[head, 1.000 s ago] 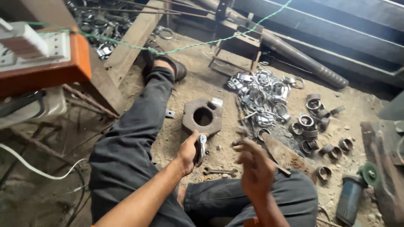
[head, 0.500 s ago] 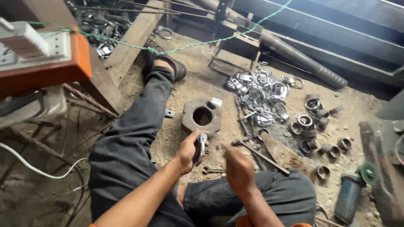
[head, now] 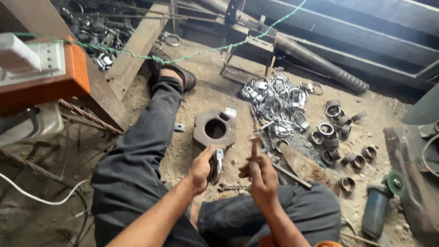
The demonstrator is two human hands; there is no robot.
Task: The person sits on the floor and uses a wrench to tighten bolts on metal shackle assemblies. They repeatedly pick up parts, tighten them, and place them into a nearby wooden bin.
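One shiny metal clamp (head: 216, 165), curved, is gripped in the left hand (head: 201, 169). One rusty rod-like tool (head: 254, 147) is clasped upright in the right hand (head: 261, 176). Beyond, on the sandy floor (head: 206, 96): one rusted hexagonal block (head: 214, 128) with a round bore; one heap of bright clamps (head: 276, 104).

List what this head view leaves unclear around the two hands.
- Left hand: its fingers cover most of the shiny metal clamp, so the clamp's full shape is hidden.
- Right hand: the short rusty rod it grips vanishes into the fist, so its lower end is unseen.
- Small wrench on the ground: partly behind the hands.
- Angle grinder: too dark for detail.
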